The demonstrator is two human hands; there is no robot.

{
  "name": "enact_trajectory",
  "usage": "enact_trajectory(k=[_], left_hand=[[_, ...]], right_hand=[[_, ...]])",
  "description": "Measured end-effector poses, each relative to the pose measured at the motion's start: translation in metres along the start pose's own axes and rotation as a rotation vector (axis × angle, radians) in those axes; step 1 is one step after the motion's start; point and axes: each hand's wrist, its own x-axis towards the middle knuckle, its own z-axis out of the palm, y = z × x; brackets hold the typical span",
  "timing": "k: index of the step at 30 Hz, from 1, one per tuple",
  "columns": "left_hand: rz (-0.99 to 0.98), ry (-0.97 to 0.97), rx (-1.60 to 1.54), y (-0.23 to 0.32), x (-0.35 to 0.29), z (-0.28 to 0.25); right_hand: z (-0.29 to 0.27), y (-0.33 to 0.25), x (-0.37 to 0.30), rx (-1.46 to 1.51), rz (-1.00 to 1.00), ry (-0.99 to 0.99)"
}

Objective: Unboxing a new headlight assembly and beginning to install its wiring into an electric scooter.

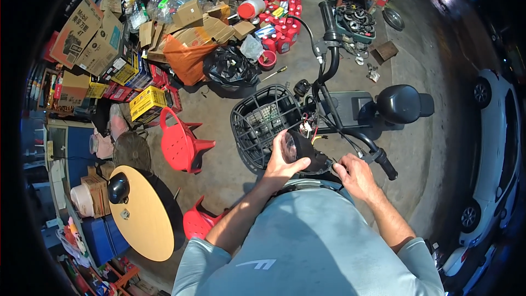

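Note:
My left hand [286, 164] is wrapped round a black headlight housing [307, 156] with a clear lens on its left side. The housing is held close to my body, in front of the scooter's bare wiring [309, 125]. Just right of the housing, my right hand [355, 175] is closed with fingers curled and thumb bent. Whatever it grips is hidden. Close beyond that hand runs the black handlebar [356, 133], with its near grip [388, 168] to the right. A black wire basket [257, 111] sits at the scooter's front.
The scooter's black seat [399, 104] lies to the right. Red plastic stools [181, 141] and a round wooden table [141, 214] stand on the left. A screwdriver [275, 73] lies on the floor by a black rubbish bag [233, 68]. Cardboard boxes [87, 38] fill the far left.

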Motion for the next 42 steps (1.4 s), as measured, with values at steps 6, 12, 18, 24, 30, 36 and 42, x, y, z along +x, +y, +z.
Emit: enact_trajectory(k=[6, 12, 18, 24, 30, 36, 42], left_hand=[[-0.094, -0.116, -0.072, 0.008, 0.010, -0.019], [-0.130, -0.108, -0.559, 0.004, 0.013, -0.020], [-0.075, -0.054, -0.628, 0.002, 0.015, -0.010], [-0.047, -0.024, -0.566, -0.001, 0.016, -0.005], [-0.106, 0.012, -0.547, 0.006, 0.018, -0.002], [-0.187, -0.008, -0.618, 0.007, 0.018, -0.002], [-0.148, -0.027, -0.677, -0.003, 0.020, -0.003]], right_hand=[[-0.009, -0.005, 0.011, 0.099, 0.099, -0.075], [-0.010, 0.002, 0.017, 0.536, 0.275, -0.189], [-0.012, 0.003, 0.022, 0.829, 0.415, -0.305], [-0.012, 0.017, 0.027, 1.092, 0.610, -0.360], [-0.012, 0.015, 0.024, 1.184, 0.589, -0.439], [-0.016, 0.002, 0.016, 0.577, 0.148, -0.237], [-0.026, -0.012, 0.011, 0.198, -0.103, -0.145]])
